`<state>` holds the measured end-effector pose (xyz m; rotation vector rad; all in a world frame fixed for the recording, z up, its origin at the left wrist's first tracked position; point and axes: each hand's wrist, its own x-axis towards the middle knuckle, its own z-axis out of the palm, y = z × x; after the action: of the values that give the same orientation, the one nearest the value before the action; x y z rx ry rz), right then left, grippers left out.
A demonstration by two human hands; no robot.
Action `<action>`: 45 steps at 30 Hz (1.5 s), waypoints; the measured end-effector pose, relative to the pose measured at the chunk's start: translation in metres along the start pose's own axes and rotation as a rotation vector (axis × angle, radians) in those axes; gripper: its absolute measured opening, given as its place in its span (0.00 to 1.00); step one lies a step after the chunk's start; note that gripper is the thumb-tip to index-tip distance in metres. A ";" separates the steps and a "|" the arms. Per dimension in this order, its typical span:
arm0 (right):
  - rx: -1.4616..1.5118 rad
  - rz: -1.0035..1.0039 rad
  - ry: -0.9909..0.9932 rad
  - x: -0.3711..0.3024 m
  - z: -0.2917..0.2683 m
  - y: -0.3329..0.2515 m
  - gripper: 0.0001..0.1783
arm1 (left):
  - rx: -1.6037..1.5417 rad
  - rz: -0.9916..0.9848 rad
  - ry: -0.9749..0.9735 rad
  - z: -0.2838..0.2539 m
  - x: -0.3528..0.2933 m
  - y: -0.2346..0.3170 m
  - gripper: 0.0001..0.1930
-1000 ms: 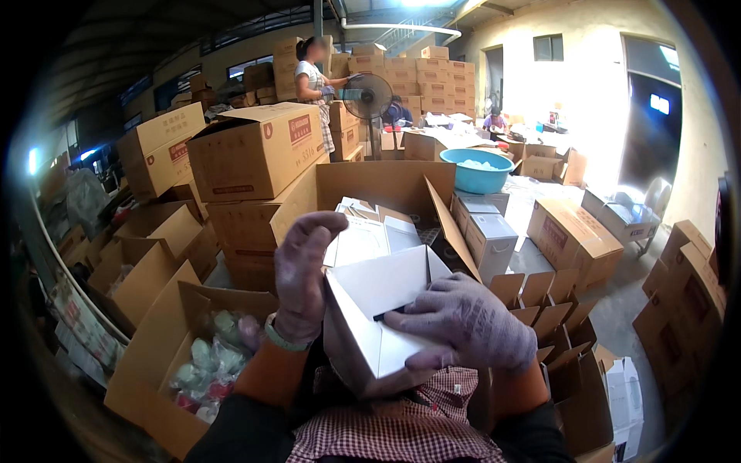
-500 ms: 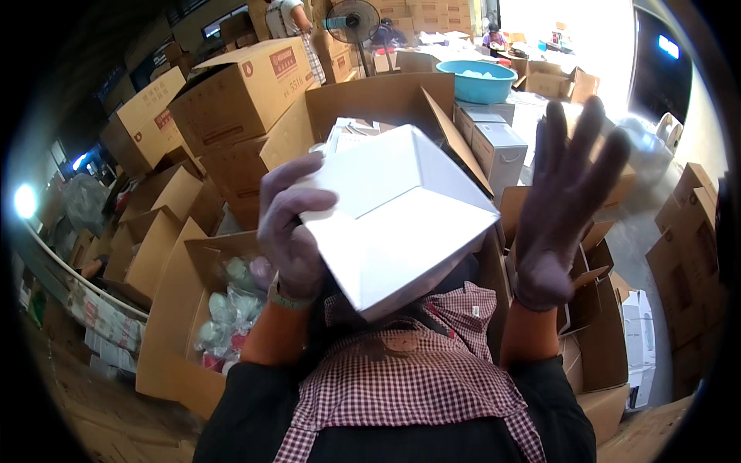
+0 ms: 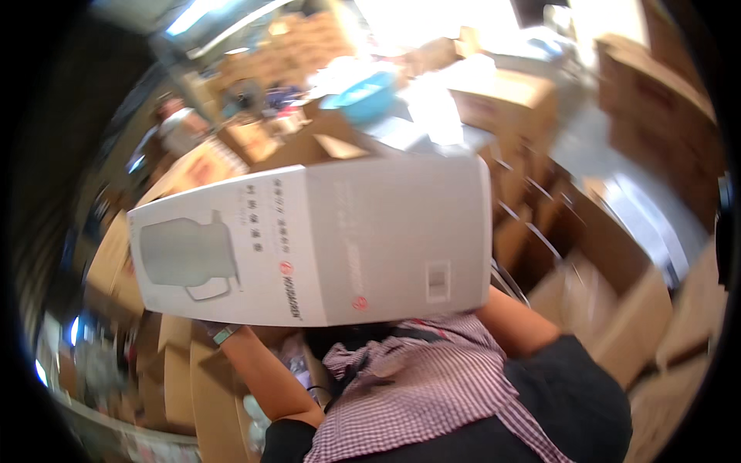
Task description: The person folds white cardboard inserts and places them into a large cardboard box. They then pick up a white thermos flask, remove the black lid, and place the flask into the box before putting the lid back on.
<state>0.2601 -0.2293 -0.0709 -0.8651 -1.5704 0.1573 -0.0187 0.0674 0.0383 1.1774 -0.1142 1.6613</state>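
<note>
Turned since the earlier frame, the white-and-grey box (image 3: 312,243) now presents its long printed side to you, where its open white interior faced you; your right hand, then raised clear of it, is hidden behind it. The box lies lengthwise across your chest, above the checked apron (image 3: 432,378), with its printed jug (image 3: 187,251) toward your left. As a judgement, the step in hand is the turning of the box in the air; the next move calls for steady support and a check of which end stands open. Your left forearm (image 3: 270,374) rises to the box's lower left edge, the pale wristband (image 3: 223,335) just below it; your left hand (image 3: 211,328) is all but covered. Your right forearm (image 3: 515,324) passes behind the lower right corner. Neither grip can be told, wide or narrow, since the box covers the fingers. To the right, near the box, stands a divided brown carton (image 3: 540,204), blurred by motion.
</note>
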 end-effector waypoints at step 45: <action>-0.474 1.436 0.942 -0.415 -0.387 0.181 0.36 | 0.841 -0.389 -0.494 0.050 -0.076 -0.110 0.32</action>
<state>0.6629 -0.4952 -0.4199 -1.9444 0.1125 0.3233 0.0957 0.0360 -0.0413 2.0704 0.5263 1.0412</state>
